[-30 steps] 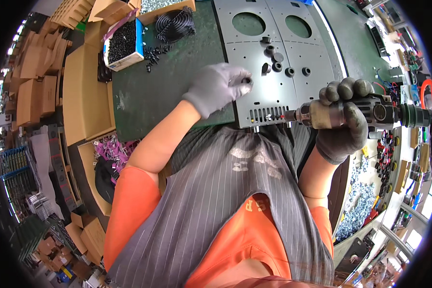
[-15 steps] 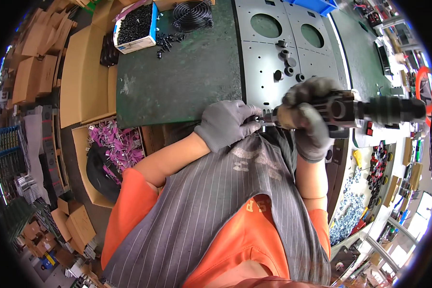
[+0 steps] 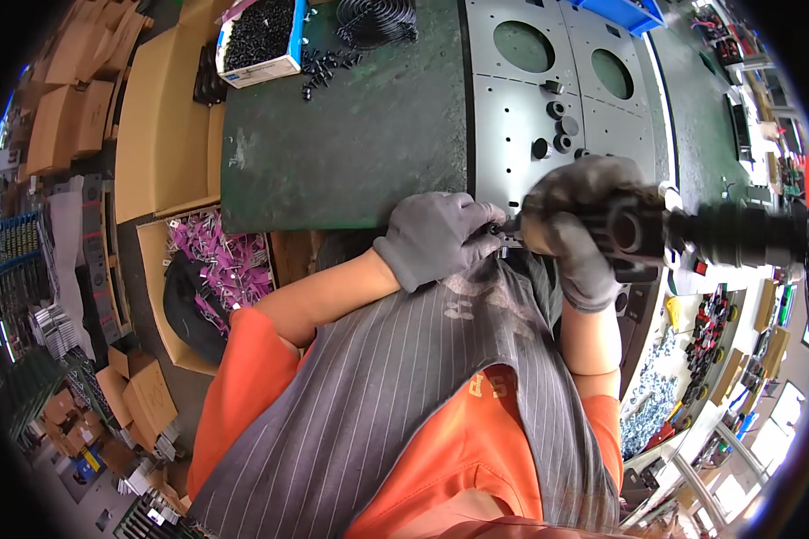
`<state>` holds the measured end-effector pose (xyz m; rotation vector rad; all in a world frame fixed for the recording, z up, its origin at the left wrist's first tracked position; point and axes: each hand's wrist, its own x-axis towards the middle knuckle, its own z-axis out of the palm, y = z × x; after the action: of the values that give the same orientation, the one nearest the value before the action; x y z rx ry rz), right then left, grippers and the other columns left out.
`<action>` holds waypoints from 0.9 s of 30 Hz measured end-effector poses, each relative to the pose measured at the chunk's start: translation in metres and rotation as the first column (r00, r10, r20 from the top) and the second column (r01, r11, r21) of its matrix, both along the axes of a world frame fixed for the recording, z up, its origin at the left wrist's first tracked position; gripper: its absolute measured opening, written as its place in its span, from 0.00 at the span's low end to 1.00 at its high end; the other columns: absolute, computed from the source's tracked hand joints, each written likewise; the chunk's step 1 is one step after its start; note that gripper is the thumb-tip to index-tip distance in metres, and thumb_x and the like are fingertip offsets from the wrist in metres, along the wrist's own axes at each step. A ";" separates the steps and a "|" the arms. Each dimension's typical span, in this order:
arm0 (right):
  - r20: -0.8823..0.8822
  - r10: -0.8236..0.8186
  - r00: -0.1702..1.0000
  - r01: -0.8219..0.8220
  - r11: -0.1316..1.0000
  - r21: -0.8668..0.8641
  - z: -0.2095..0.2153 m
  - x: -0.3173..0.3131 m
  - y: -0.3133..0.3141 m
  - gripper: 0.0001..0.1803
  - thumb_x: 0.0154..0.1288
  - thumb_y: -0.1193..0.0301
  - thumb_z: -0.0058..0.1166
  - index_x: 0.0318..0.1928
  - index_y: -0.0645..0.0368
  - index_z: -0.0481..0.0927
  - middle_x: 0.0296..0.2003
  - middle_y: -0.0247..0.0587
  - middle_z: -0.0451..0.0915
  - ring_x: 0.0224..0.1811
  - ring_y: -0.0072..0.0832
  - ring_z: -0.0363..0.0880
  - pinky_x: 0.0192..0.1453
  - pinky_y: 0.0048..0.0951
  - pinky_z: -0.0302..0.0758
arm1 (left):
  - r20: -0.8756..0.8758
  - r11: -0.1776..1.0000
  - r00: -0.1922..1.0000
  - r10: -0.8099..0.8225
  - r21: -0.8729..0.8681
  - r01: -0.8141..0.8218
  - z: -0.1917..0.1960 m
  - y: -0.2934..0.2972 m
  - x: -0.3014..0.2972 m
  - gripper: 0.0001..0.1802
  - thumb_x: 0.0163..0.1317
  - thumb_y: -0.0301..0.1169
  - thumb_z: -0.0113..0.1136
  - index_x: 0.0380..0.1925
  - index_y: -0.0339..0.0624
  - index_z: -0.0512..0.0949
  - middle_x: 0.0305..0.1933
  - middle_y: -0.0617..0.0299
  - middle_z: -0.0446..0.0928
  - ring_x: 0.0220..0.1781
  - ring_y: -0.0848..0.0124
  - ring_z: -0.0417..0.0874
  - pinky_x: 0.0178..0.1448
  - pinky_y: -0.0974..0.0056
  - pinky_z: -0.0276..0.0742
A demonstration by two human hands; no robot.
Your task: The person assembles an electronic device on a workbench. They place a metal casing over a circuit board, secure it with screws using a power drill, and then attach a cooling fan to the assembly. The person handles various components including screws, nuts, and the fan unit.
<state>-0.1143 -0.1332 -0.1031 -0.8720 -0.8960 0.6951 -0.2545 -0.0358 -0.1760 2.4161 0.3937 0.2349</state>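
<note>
My right hand point(image 3: 573, 225), in a grey glove, grips a black electric screwdriver point(image 3: 692, 235) held level, its tip pointing left at the near edge of a grey metal panel point(image 3: 512, 117). Fingers of my gloved left hand point(image 3: 433, 238) pinch at the screwdriver's tip, just in front of my chest; whatever small part they hold is hidden. The panel lies on a dark green bench mat point(image 3: 351, 135) and has two large round holes and several small black grommets point(image 3: 557, 135) on it.
A white and blue box of black screws point(image 3: 259, 40) and loose screws sit at the far left of the mat, beside black wire fan guards point(image 3: 376, 18). Cardboard boxes point(image 3: 157, 117) and a bin of pink parts point(image 3: 229, 265) stand left. Parts shelves line the right.
My left hand came off the panel and moved back to the screwdriver's tip. The screwdriver has swung closer to my chest, and my view has shifted toward the bench.
</note>
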 end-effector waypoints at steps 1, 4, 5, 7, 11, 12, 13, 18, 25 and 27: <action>0.029 0.000 1.000 0.002 0.999 -0.036 -0.003 0.001 0.003 0.19 0.53 0.90 0.51 0.42 0.58 0.67 0.34 0.42 0.75 0.37 0.30 0.81 0.38 0.29 0.81 | -0.005 1.000 1.000 -0.009 0.010 0.009 0.000 0.000 0.001 0.18 0.58 0.50 0.60 0.42 0.55 0.81 0.32 0.57 0.80 0.35 0.58 0.82 0.38 0.55 0.78; 0.048 0.015 0.999 -0.010 0.995 -0.097 -0.002 0.000 0.006 0.17 0.52 0.90 0.50 0.40 0.60 0.68 0.31 0.40 0.76 0.35 0.30 0.82 0.39 0.29 0.81 | 0.000 0.999 1.000 -0.022 0.037 0.022 0.000 0.001 0.001 0.18 0.58 0.51 0.59 0.41 0.54 0.81 0.32 0.57 0.80 0.35 0.58 0.82 0.38 0.55 0.78; 0.043 0.022 0.999 -0.018 0.994 -0.110 -0.001 -0.001 0.006 0.16 0.52 0.90 0.50 0.39 0.61 0.68 0.30 0.40 0.76 0.35 0.30 0.83 0.39 0.29 0.81 | 0.015 0.999 1.000 -0.022 0.038 0.022 0.000 0.001 0.002 0.18 0.58 0.51 0.59 0.41 0.53 0.81 0.32 0.58 0.80 0.35 0.57 0.83 0.38 0.55 0.78; 0.074 0.024 0.997 -0.012 0.988 -0.157 -0.001 0.000 0.006 0.16 0.52 0.90 0.51 0.39 0.60 0.68 0.30 0.39 0.76 0.34 0.28 0.82 0.39 0.29 0.81 | 0.023 0.999 0.999 -0.023 0.034 0.022 0.000 0.002 0.005 0.18 0.58 0.51 0.59 0.39 0.51 0.81 0.33 0.57 0.80 0.35 0.57 0.82 0.39 0.55 0.78; 0.014 0.037 0.999 -0.032 0.964 -0.266 -0.001 -0.003 0.006 0.15 0.51 0.88 0.53 0.38 0.59 0.71 0.31 0.36 0.75 0.34 0.25 0.80 0.38 0.27 0.79 | -0.003 0.999 1.000 -0.022 0.032 0.022 -0.001 -0.002 0.004 0.20 0.59 0.52 0.56 0.34 0.48 0.81 0.33 0.55 0.79 0.36 0.55 0.82 0.40 0.53 0.77; 0.021 0.021 1.000 -0.015 0.964 -0.265 -0.002 -0.002 0.006 0.15 0.52 0.87 0.54 0.39 0.59 0.72 0.32 0.35 0.76 0.34 0.25 0.80 0.39 0.27 0.79 | -0.009 0.999 0.999 -0.031 0.040 0.031 0.001 -0.002 0.005 0.21 0.60 0.53 0.56 0.33 0.47 0.81 0.32 0.54 0.79 0.36 0.55 0.82 0.40 0.53 0.77; -0.025 0.115 0.993 -0.117 0.942 -0.315 0.003 0.003 0.004 0.16 0.52 0.85 0.55 0.42 0.60 0.73 0.35 0.35 0.76 0.37 0.25 0.79 0.41 0.28 0.78 | -0.047 0.996 0.997 -0.063 0.054 0.065 0.009 0.002 0.004 0.22 0.61 0.54 0.54 0.34 0.47 0.82 0.33 0.53 0.79 0.36 0.54 0.82 0.41 0.52 0.77; -0.165 0.295 0.941 -0.322 0.931 -0.174 -0.019 0.020 0.003 0.27 0.46 0.80 0.66 0.49 0.58 0.69 0.39 0.39 0.74 0.41 0.27 0.76 0.45 0.31 0.76 | 0.225 0.990 0.970 -0.088 -0.091 0.110 -0.014 0.016 0.016 0.24 0.62 0.46 0.58 0.55 0.50 0.71 0.38 0.56 0.79 0.31 0.60 0.81 0.35 0.56 0.76; -0.274 0.208 0.939 -0.252 0.958 -0.136 -0.030 0.001 0.014 0.26 0.40 0.86 0.59 0.40 0.54 0.65 0.37 0.34 0.69 0.38 0.25 0.74 0.41 0.29 0.75 | -0.113 -0.120 0.959 0.258 -0.989 -0.085 -0.017 0.060 0.010 0.14 0.72 0.32 0.44 0.52 0.42 0.75 0.32 0.68 0.75 0.24 0.83 0.70 0.20 0.79 0.64; -0.268 0.190 0.944 -0.241 0.955 -0.171 -0.026 0.001 0.014 0.26 0.40 0.86 0.59 0.40 0.53 0.65 0.37 0.34 0.69 0.38 0.24 0.74 0.40 0.29 0.75 | -0.091 -0.076 0.956 0.278 -0.994 -0.072 -0.015 0.061 0.011 0.14 0.72 0.33 0.45 0.52 0.42 0.75 0.32 0.68 0.75 0.24 0.83 0.70 0.20 0.79 0.64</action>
<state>-0.1129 -0.1196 -0.1295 -0.8484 -0.7080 1.0784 -0.2435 0.0247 -0.1913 0.7429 0.5453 0.1266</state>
